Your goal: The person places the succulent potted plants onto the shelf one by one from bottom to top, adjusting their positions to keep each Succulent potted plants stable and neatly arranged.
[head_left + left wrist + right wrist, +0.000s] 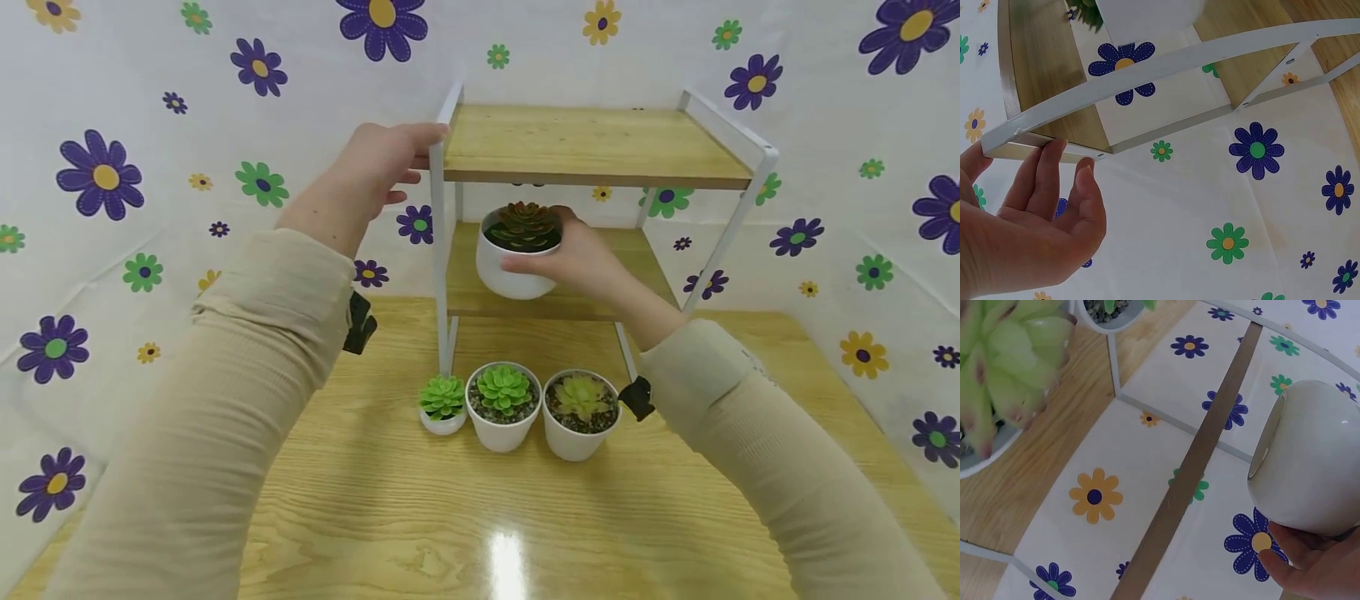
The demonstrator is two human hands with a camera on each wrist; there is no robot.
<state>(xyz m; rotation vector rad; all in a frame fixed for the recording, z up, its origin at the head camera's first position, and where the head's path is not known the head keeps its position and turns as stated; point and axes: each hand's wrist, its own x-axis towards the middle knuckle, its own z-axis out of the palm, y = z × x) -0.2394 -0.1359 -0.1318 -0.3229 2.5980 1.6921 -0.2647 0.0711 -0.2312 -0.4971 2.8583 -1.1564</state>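
In the head view, my left hand (378,171) grips the upper left corner of a small two-tier shelf rack (600,154) with wooden boards and a white metal frame. The left wrist view shows the thumb and fingers on either side of the white frame (1147,72). My right hand (573,258) holds a potted succulent (517,271) by the side of its rounded white pot, between the two boards. Its plant is dark green and reddish. In the right wrist view the pot (1313,456) appears sideways, its base visible, with fingertips against its side.
On the wooden table (360,517), in front of the rack, stand three more succulents in white pots: a small bright green one (442,400), a larger bright green one (502,408) and a yellowish one (579,417). Flower-patterned white cloth (187,150) hangs behind and at the sides.
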